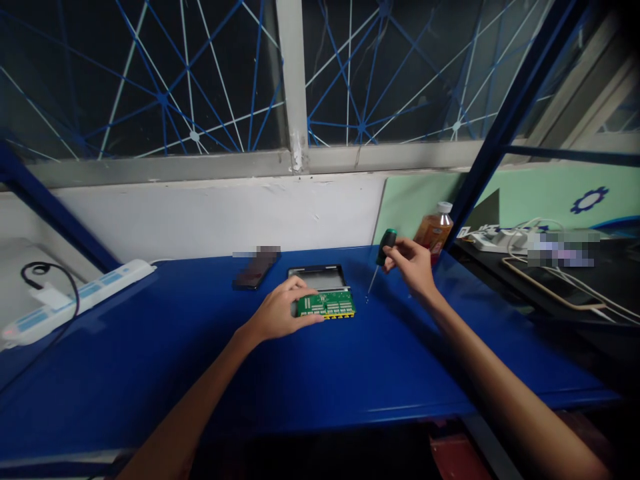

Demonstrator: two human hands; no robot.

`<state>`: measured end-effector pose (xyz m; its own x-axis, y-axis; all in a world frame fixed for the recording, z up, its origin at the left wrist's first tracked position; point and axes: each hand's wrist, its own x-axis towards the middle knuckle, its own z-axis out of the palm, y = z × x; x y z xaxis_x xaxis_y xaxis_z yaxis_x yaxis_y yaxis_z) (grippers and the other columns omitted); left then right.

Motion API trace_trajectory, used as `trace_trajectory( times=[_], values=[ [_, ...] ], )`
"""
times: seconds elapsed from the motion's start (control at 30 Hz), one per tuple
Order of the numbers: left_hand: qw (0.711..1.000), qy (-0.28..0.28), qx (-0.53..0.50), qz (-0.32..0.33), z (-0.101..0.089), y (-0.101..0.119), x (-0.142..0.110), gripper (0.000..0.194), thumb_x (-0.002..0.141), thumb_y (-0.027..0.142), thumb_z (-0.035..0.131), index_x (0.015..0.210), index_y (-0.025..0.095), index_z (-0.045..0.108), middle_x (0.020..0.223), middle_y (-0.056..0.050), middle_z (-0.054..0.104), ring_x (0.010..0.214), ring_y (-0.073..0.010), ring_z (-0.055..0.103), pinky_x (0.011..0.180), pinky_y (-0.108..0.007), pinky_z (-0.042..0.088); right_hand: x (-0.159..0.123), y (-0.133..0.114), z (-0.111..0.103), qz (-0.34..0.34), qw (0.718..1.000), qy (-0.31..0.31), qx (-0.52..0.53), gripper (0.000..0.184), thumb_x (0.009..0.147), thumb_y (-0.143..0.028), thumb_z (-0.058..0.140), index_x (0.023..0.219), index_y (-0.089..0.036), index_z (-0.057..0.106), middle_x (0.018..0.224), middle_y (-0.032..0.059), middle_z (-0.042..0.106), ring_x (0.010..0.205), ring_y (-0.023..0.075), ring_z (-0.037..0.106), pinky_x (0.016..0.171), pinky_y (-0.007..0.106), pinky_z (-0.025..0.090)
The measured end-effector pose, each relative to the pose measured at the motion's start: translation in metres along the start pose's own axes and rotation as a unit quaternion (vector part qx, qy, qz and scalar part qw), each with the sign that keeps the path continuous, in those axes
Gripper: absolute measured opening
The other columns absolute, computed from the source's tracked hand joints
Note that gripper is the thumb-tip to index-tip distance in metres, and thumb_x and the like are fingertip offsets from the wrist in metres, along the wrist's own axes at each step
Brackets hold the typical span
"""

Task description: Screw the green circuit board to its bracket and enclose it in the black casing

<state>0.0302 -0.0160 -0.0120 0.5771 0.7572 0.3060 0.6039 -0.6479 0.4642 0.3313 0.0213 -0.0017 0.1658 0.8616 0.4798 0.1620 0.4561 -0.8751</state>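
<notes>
My left hand grips the left end of a green circuit board, thumb along the near side and fingers over the top. Yellow connectors line the board's near edge. Just behind the board lies an open dark case with a greyish inside. My right hand pinches the handle of a screwdriver, black and green, its thin shaft pointing down at the table. Beside the screwdriver tip are a few tiny bright bits, too small to name for certain.
A dark phone-like slab lies at the back of the blue table. A white power strip sits at the left. Behind my right hand stands a bottle of brown drink. Cables and a phone rest on the black surface at right.
</notes>
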Motion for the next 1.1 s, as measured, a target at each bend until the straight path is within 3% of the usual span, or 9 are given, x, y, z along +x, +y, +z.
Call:
trace_trajectory(
  times=[0.13,0.37,0.63,1.1],
  values=[
    [0.998,0.044,-0.045,0.022,0.012,0.014,0.003,0.031,0.082,0.043,0.063,0.103,0.021,0.07,0.097,-0.006,0.061,0.083,-0.0174,0.06,0.075,-0.031,0.049,-0.008,-0.011,0.011,0.03,0.997,-0.006,0.065,0.026,0.077,-0.043,0.064,0.08,-0.019,0.055,0.054,-0.0037,0.055,0.044,0.0149,0.058,0.048,0.03,0.05],
    [0.993,0.098,-0.068,0.013,0.033,0.021,0.005,0.027,0.077,0.043,0.07,0.091,0.02,0.074,0.085,-0.005,0.066,0.072,-0.0163,0.062,0.067,-0.03,0.049,-0.026,-0.02,0.032,0.04,0.992,-0.05,0.107,0.024,0.08,-0.042,0.063,0.085,-0.02,0.054,0.059,-0.0027,0.057,0.05,0.0156,0.061,0.053,0.031,0.052],
    [0.992,0.096,-0.076,0.011,0.041,0.016,0.004,0.014,0.079,0.031,0.068,0.084,0.02,0.075,0.083,-0.003,0.067,0.07,-0.015,0.061,0.065,-0.028,0.048,-0.035,-0.026,0.04,0.046,0.988,-0.087,0.116,0.019,0.081,-0.037,0.061,0.085,-0.021,0.052,0.063,-0.0024,0.057,0.052,0.015,0.062,0.054,0.031,0.052],
    [0.993,0.09,-0.079,0.021,0.04,0.014,0.003,0.016,0.083,0.031,0.064,0.082,0.02,0.076,0.08,-0.003,0.067,0.065,-0.013,0.06,0.061,-0.025,0.046,-0.037,-0.024,0.041,0.045,0.986,-0.086,0.135,0.019,0.081,-0.035,0.063,0.085,-0.019,0.053,0.067,-0.0019,0.058,0.052,0.014,0.062,0.053,0.03,0.052]
  ],
)
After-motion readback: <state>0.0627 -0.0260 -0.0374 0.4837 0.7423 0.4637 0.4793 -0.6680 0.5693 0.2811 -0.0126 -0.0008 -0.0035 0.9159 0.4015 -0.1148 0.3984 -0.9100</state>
